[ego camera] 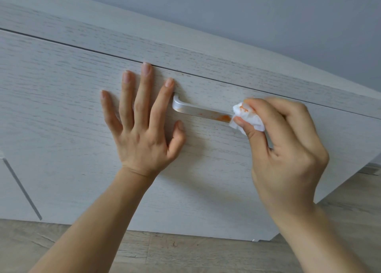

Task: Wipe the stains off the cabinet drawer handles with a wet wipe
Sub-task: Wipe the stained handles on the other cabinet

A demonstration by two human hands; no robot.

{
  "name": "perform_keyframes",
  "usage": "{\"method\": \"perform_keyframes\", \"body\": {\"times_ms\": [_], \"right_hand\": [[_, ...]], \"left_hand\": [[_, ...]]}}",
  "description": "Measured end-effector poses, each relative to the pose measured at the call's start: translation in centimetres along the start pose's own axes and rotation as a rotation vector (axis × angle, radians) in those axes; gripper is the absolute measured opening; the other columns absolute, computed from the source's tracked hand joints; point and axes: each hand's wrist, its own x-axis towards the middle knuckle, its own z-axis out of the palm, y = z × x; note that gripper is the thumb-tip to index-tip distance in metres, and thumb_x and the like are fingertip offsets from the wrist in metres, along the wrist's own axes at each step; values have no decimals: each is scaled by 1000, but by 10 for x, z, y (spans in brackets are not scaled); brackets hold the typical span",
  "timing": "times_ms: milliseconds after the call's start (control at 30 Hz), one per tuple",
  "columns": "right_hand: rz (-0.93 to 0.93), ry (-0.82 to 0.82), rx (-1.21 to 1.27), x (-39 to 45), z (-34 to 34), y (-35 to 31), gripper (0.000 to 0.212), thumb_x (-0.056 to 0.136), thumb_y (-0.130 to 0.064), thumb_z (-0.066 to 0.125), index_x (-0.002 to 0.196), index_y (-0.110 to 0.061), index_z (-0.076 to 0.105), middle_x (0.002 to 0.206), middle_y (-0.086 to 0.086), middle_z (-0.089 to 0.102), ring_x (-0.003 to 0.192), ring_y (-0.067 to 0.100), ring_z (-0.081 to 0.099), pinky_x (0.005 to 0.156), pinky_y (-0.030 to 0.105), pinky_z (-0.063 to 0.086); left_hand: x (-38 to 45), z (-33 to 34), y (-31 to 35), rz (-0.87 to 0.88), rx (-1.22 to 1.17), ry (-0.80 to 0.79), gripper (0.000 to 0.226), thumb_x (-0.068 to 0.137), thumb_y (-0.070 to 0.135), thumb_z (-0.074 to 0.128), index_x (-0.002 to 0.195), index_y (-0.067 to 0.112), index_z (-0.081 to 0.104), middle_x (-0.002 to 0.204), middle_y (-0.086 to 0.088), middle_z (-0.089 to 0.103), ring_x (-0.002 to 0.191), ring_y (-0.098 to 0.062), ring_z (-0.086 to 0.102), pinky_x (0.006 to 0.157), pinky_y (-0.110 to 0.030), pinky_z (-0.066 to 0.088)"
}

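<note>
Here right hand (288, 149) pinches wipe (248, 115) on level (slightly tilted) handle (198, 110)

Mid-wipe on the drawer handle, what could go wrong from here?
1. The wet wipe already carries orange on its bunched face; rubbing with that patch may smear the orange stain along the handle rather than lift it.
2. The right hand pinches the wipe at the handle's right end, so the faint residue near the left bend could get missed.
3. The left hand lies flat on the drawer front; if it lifts, the drawer might shift under wiping.
</note>
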Motion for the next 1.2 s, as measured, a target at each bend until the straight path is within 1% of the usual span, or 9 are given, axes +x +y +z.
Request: {"method": "perform_keyframes", "body": {"times_ms": [67, 200, 333, 467, 567, 733, 933, 1033, 1200], "right_hand": [[-5, 6, -4, 1, 1, 0, 13, 86, 4, 65, 99, 5, 69, 99, 18, 64, 85, 23, 62, 84, 18, 45], [-68, 35, -6, 1, 1, 0, 23, 89, -2, 64, 111, 2, 63, 94, 1, 61, 83, 18, 63, 85, 15, 48], [-137, 1, -45, -2, 1, 4, 18, 92, -3, 61, 108, 2, 66, 99, 17, 68, 84, 27, 66, 84, 25, 51], [-182, -84, -105, -2, -2, 8, 23, 91, -5, 63, 112, 3, 63, 106, 18, 66, 94, 23, 59, 96, 18, 42], [-189, -64, -96, -1, 1, 6, 18, 89, 0, 64, 106, 5, 67, 102, 18, 67, 89, 26, 60, 93, 17, 41], [-168, -32, -38, 3, 1, 1, 13, 89, -1, 65, 100, 1, 71, 96, 13, 70, 83, 25, 63, 86, 16, 45], [-133, -27, 18, 5, 4, 0, 13, 89, -5, 65, 101, -3, 69, 94, 2, 67, 84, 20, 59, 85, 15, 45], [-123, -29, 31, 4, 7, -5, 12, 90, -3, 64, 99, -2, 71, 93, 7, 70, 82, 24, 63, 82, 19, 47], [-102, -89, 84, 6, -1, -1, 15, 90, -5, 65, 104, -3, 68, 98, 4, 67, 88, 19, 60, 87, 15, 44]], "left_hand": [[0, 0, 1, 1, -5, 1, 56, 91, 41, 34, 141, 17, 35, 146, -7, 27, 137, -34, 20, 113, -51, 9], [0, 1, 1, 0, -7, 1, 55, 91, 41, 34, 141, 17, 35, 147, -10, 31, 137, -34, 20, 113, -51, 9], [0, 2, 0, 5, 7, 4, 55, 92, 41, 33, 141, 16, 36, 147, -9, 32, 137, -34, 21, 112, -51, 10], [0, 2, 0, 3, 10, 3, 57, 89, 41, 35, 141, 17, 36, 146, -13, 35, 138, -33, 21, 112, -52, 10], [0, 3, -1, 7, 13, 4, 57, 89, 41, 35, 141, 17, 35, 147, -9, 31, 138, -32, 20, 112, -52, 10], [0, 3, -1, 2, 9, 5, 57, 90, 41, 34, 142, 17, 35, 147, -13, 34, 138, -33, 20, 113, -51, 9], [0, 4, 0, 13, 10, 7, 57, 90, 42, 33, 142, 17, 35, 147, -13, 33, 138, -33, 20, 113, -51, 9], [0, 4, -2, 11, 20, -1, 57, 91, 41, 33, 143, 17, 34, 147, -13, 33, 138, -32, 18, 113, -51, 9], [-1, 3, -2, 17, 6, 5, 56, 92, 41, 33, 143, 16, 34, 146, -14, 34, 138, -33, 18, 113, -52, 8]]}}
